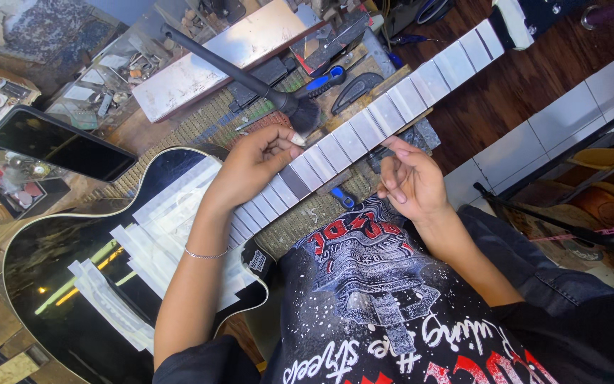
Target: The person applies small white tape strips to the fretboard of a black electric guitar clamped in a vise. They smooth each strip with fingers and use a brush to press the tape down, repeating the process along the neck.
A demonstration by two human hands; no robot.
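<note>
A black guitar lies across the surface, neck masked in tape; your left hand pinches a tape bit on it; your right hand hovers open; likely heavy, stiff; support the neck.

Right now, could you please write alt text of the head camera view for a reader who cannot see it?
A person's left hand presses a strip of tape onto the neck of a black guitar lying on a workbench, while the right hand hovers open beside the neck. A black brush lies above the neck.
</note>
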